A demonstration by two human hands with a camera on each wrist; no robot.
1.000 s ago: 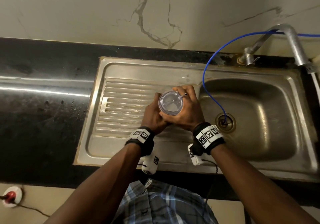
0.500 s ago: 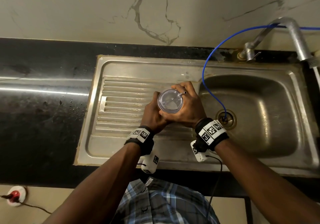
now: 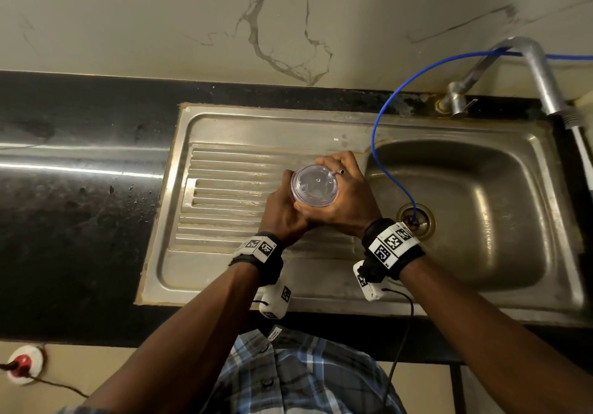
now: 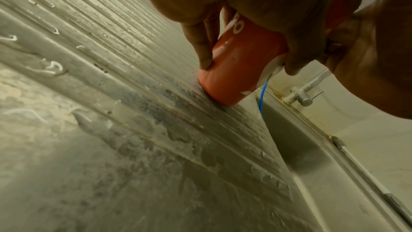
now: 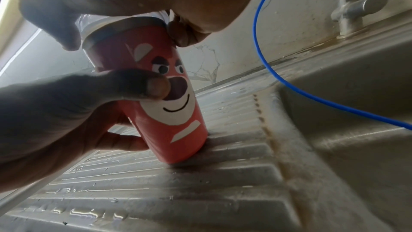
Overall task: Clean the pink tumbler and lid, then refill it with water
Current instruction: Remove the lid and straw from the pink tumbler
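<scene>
Tumbler: while it stands beside the basin, the pink tumbler (image 5: 165, 105) gets steadied.
Left hand (image 3: 282, 218): wraps its body.
Right hand (image 3: 340, 198): grips the clear lid (image 3: 314, 185), probably to twist it.

The sink (image 3: 321, 125) under my hands is dull brushed steel, stained and water-spotted, its ribbed drainboard (image 3: 224, 195) scuffed and wet in streaks. The tumbler (image 5: 169, 112) I grip looks like smooth matt pink plastic with a printed face, and its lid (image 3: 314, 184) is clear glossy plastic. The counter (image 3: 80, 189) is polished black stone, speckled with drops. The tap (image 3: 529, 70) is satin grey metal; the blue tube (image 3: 373, 137) is slick plastic.
</scene>
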